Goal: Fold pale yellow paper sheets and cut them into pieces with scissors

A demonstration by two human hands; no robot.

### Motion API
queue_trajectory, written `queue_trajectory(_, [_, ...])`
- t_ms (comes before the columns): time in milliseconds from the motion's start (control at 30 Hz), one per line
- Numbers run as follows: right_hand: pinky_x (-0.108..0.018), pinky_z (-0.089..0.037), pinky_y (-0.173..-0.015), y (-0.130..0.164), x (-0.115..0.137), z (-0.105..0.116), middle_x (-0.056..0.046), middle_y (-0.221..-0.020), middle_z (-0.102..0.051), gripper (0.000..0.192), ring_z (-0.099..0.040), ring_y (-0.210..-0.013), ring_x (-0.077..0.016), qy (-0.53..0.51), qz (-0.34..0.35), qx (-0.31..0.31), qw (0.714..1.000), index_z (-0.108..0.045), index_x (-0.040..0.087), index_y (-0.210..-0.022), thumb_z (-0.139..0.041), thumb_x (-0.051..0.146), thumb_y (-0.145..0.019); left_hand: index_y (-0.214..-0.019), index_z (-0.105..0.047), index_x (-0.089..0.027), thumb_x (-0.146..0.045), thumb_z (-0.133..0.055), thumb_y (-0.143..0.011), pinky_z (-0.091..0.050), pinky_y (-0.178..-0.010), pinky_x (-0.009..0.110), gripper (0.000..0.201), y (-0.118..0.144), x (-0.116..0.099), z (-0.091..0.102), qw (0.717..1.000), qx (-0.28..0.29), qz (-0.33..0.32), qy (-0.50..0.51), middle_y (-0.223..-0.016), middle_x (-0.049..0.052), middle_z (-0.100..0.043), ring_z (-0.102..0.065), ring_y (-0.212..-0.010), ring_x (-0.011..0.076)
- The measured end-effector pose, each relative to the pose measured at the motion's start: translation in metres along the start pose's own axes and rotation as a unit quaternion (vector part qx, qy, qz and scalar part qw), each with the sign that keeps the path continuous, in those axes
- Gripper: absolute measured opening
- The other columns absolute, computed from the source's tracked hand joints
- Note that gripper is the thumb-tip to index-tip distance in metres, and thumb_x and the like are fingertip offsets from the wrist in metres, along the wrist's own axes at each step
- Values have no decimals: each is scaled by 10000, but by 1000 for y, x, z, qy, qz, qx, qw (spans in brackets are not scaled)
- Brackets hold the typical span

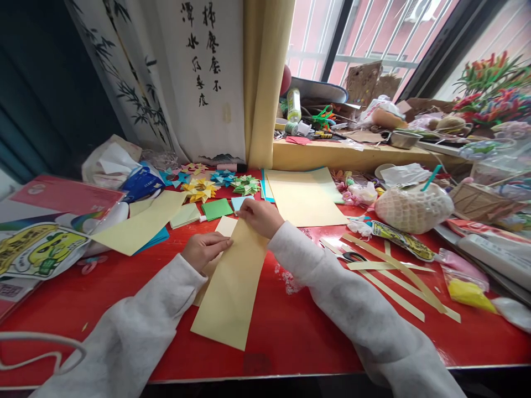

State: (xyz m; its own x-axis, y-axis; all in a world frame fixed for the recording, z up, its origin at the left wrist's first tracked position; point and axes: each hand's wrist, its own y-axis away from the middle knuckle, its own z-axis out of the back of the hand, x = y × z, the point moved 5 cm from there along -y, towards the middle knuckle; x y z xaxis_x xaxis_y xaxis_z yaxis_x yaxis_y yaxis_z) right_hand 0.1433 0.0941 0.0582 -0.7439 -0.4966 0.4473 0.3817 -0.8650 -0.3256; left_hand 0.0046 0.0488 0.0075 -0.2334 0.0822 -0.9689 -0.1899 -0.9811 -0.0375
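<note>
A long pale yellow paper strip (232, 287) lies on the red table (290, 326), running from its front edge toward the middle. My left hand (204, 249) presses on the strip's left edge near its far end, fingers curled. My right hand (259, 215) pinches the strip's far end, where a small folded flap (226, 225) sticks out. Both sleeves are light grey.
Yellow sheets (305, 196), a green square (217, 209) and folded paper stars (200, 189) lie beyond my hands. Scissors (352, 256) and cut yellow strips (398, 276) sit to the right, near a netted round object (412, 207). Bags and printed packets (39, 249) crowd the left; the window ledge (352, 155) is cluttered.
</note>
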Motion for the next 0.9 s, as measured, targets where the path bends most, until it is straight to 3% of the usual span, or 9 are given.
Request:
queue_trajectory(133, [-213, -323, -537, -6, -19, 21, 12, -594, -514, 178, -462, -562, -106, -35, -10, -44, 998, -483, 189, -662, -450, 310, -788, -677, -689, -185, -293, -614, -650, -373, -455, 206, 134, 5, -6, -8, 999, 26, -34, -13, -642, 10, -571, -474, -511, 92])
queue_trajectory(233, [-218, -347, -510, -9, -53, 48, 33, -519, -459, 213, -436, -454, -82, -115, -80, -64, 988, -452, 183, -663, -384, 313, -819, -664, -693, -177, -261, -612, -656, -432, -574, 233, 117, 13, -11, -24, 993, 90, -73, -14, -682, 37, -604, -559, -637, 145])
queue_trajectory(300, [-217, -367, -487, -9, -72, 63, 37, -485, -441, 253, -441, -418, -74, -138, -97, -42, 985, -449, 172, -647, -384, 348, -818, -669, -693, -173, -262, -595, -676, -442, -611, 245, 132, 16, -12, -31, 991, 114, -75, -11, -695, 45, -610, -577, -672, 161])
queue_trajectory(367, [-219, -395, -482, -8, -83, 69, 10, -516, -486, 312, -486, -446, -83, -171, -102, 29, 979, -467, 157, -634, -415, 422, -792, -702, -692, -170, -271, -580, -692, -446, -633, 251, 151, 16, -9, -33, 992, 108, -57, -10, -726, 50, -615, -584, -694, 167])
queue_trajectory(467, [-233, -425, -547, -2, -73, 58, -43, -682, -573, 371, -542, -590, -109, -205, -68, 170, 961, -530, 144, -736, -448, 506, -745, -758, -689, -160, -288, -574, -697, -445, -659, 260, 182, 13, -6, -29, 996, 84, -39, -16, -767, 59, -624, -585, -738, 180])
queue_trajectory(567, [-232, -391, -610, 2, -46, 43, -22, -751, -572, 343, -512, -687, -114, -141, 19, 232, 962, -570, 166, -796, -502, 493, -715, -774, -689, -155, -295, -574, -696, -444, -672, 260, 197, 10, -4, -25, 997, 65, -38, -19, -778, 59, -628, -581, -756, 182])
queue_trajectory(733, [-210, -303, -538, 2, -19, 30, 30, -580, -431, 291, -379, -565, -76, -63, 88, 208, 972, -500, 150, -619, -428, 373, -791, -756, -691, -177, -303, -590, -684, -450, -643, 246, 177, 8, -2, -21, 998, 51, -27, -24, -763, 39, -630, -577, -720, 164])
queue_trajectory(900, [-201, -260, -514, -1, -20, 41, 43, -542, -345, 309, -311, -518, -69, -41, 95, 109, 989, -380, 168, -576, -344, 331, -837, -787, -687, -187, -312, -572, -704, -455, -665, 255, 189, 10, -7, -20, 996, 56, -52, -37, -779, 37, -638, -584, -733, 169])
